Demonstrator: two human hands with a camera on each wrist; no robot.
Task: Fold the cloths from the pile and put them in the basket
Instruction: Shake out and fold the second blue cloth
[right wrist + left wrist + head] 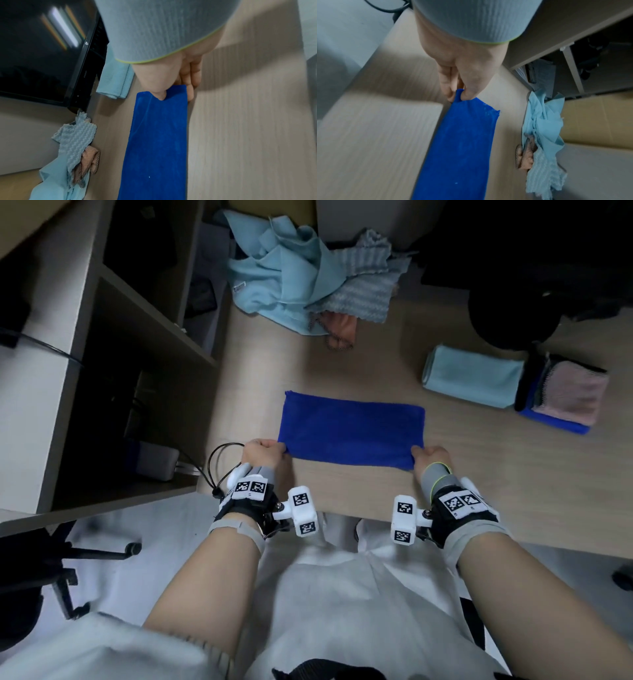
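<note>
A deep blue cloth (351, 431) lies folded into a long rectangle on the wooden desk. My left hand (263, 451) pinches its near left corner between thumb and fingers, seen close in the left wrist view (458, 94). My right hand (428, 455) pinches the near right corner, thumb on top (161, 94). The pile of unfolded cloths (301, 278), light blue, ribbed grey-blue and orange, sits at the back of the desk. The black basket (561, 385) lies at the right with folded pink and blue cloths in it.
A folded light blue cloth (472, 380) lies just left of the basket. Open shelving (137, 337) borders the desk on the left. A dark monitor (42, 54) stands at the back right. Bare desk (513, 474) stretches right of my hands.
</note>
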